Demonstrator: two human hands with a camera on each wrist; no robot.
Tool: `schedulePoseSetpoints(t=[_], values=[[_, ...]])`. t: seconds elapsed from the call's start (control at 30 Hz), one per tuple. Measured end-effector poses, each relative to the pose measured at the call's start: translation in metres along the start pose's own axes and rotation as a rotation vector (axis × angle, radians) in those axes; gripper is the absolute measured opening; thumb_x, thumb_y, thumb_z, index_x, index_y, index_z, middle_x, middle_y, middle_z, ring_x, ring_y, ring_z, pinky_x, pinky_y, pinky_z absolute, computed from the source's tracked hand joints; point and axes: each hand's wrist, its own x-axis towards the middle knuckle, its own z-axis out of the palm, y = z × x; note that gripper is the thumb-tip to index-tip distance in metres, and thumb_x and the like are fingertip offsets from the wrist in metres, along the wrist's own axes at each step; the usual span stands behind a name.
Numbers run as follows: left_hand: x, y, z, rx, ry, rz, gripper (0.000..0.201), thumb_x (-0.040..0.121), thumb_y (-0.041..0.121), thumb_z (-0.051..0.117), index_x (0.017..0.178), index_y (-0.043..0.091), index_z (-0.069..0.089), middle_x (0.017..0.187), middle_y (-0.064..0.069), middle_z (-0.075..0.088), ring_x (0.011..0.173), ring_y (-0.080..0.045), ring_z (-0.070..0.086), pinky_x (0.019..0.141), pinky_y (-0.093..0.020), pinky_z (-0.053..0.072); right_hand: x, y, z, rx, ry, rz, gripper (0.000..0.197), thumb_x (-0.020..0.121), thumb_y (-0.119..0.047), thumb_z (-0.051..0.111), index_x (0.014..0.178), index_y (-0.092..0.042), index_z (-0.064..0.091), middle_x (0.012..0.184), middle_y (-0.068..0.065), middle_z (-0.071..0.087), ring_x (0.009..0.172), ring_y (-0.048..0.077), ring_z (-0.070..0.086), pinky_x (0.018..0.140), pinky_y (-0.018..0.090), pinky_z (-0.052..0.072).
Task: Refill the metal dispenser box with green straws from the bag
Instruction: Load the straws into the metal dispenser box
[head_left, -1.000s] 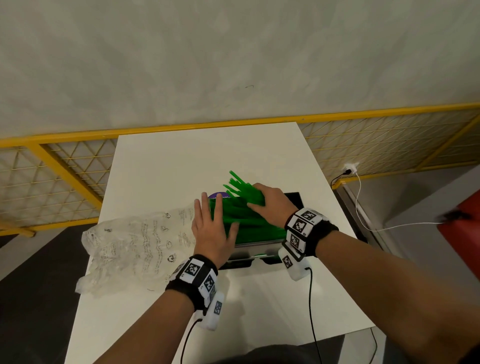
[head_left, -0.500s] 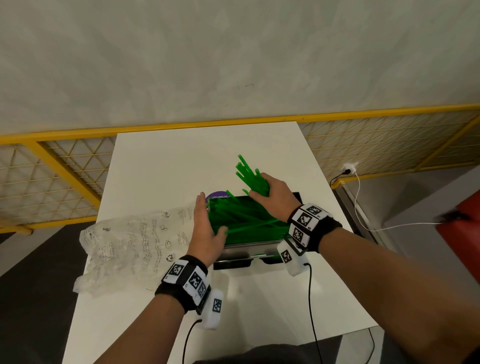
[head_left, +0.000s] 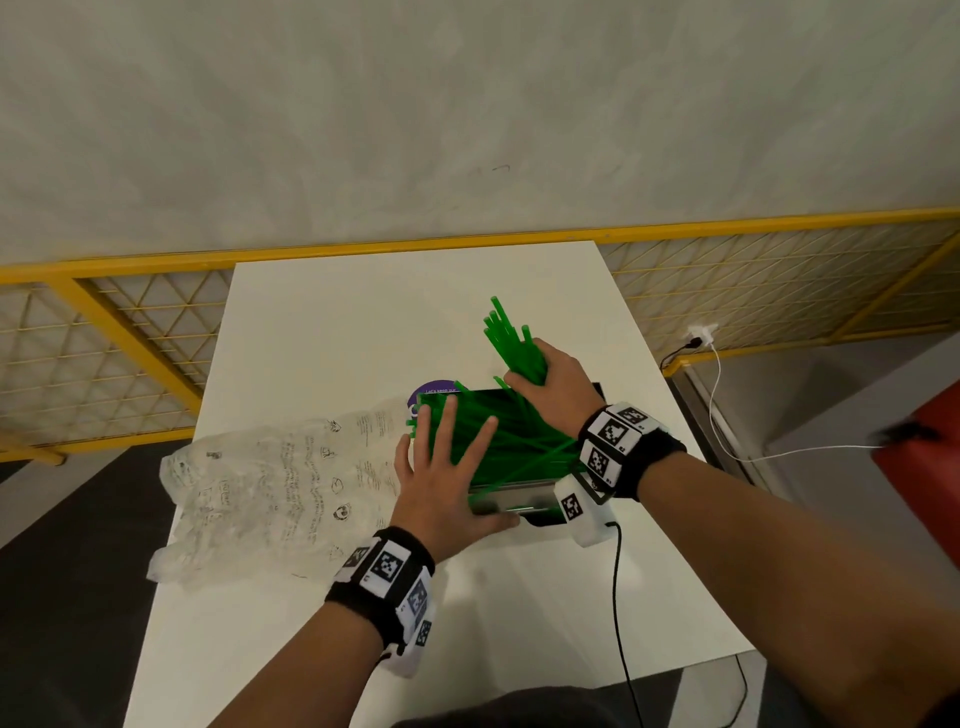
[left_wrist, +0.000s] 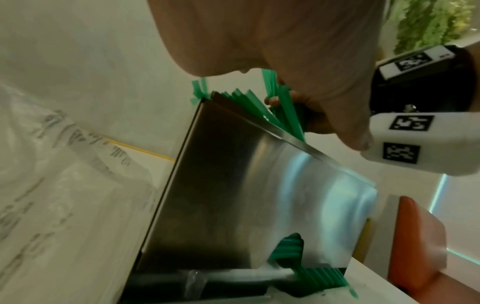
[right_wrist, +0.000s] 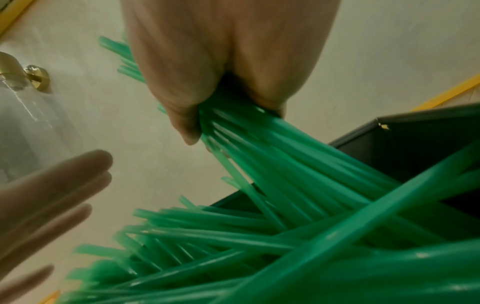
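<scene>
The metal dispenser box (head_left: 511, 499) (left_wrist: 259, 195) stands on the white table (head_left: 337, 332), full of crossed green straws (head_left: 514, 441) (right_wrist: 298, 236). My right hand (head_left: 553, 379) (right_wrist: 221, 82) grips a bundle of green straws (head_left: 511, 343) at the box's far right corner, their ends fanning up and away. My left hand (head_left: 447, 467) lies flat with spread fingers on the straws at the box's left end; its fingers (right_wrist: 52, 185) show at the left of the right wrist view. More straws (left_wrist: 311, 273) sit in the slot at the box's base.
The crumpled clear plastic bag (head_left: 270, 493) lies on the table left of the box. A purple round sticker (head_left: 434, 395) shows behind the box. A yellow mesh railing (head_left: 130, 322) runs behind the table. A white charger cable (head_left: 727, 415) hangs at the right.
My right hand has lifted the far ends of its straw bundle up and back. My left hand moved from the box's left edge to lie flat over the straws.
</scene>
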Motion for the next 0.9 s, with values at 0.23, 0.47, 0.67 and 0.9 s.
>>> schedulePoseSetpoints(t=[0.23,0.47,0.67,0.9], values=[[0.011,-0.005,-0.01,0.051,0.09,0.078,0.017,0.08,0.04,0.063,0.097,0.04,0.066,0.137,-0.012,0.05,0.129,-0.041,0.037,0.092,-0.059,0.037,0.001,-0.011,-0.012,0.048,0.078,0.004,0.024,0.088,-0.018,0.064,0.107,-0.003,0.058,0.093,0.02,0.064,0.083,0.033,0.059,0.077,0.037,0.048],[0.028,0.004,-0.017,0.178,-0.089,0.041,0.02,0.054,0.03,0.088,0.063,0.038,0.071,0.119,-0.01,0.064,0.11,-0.042,0.058,0.081,-0.057,0.046,-0.003,-0.035,-0.028,0.096,0.112,-0.026,0.022,0.089,-0.02,0.064,0.107,-0.011,0.059,0.1,0.016,0.066,0.092,0.03,0.062,0.085,0.039,0.051],[0.034,0.002,-0.018,0.099,-0.146,0.059,0.016,0.069,0.022,0.08,0.08,0.032,0.075,0.131,-0.011,0.056,0.118,-0.041,0.052,0.09,-0.057,0.041,-0.014,-0.05,-0.026,0.085,0.093,-0.13,0.014,0.089,-0.021,0.062,0.102,-0.019,0.056,0.092,0.024,0.062,0.082,0.037,0.059,0.075,0.042,0.051],[0.032,0.0,-0.016,0.281,-0.362,0.142,0.037,0.1,0.026,0.03,0.134,0.033,0.042,0.157,0.011,0.011,0.144,-0.032,-0.013,0.112,-0.058,0.003,-0.011,-0.063,-0.026,0.105,0.125,-0.153,0.019,0.089,-0.019,0.062,0.106,-0.011,0.057,0.09,0.024,0.061,0.075,0.031,0.057,0.07,0.036,0.049]])
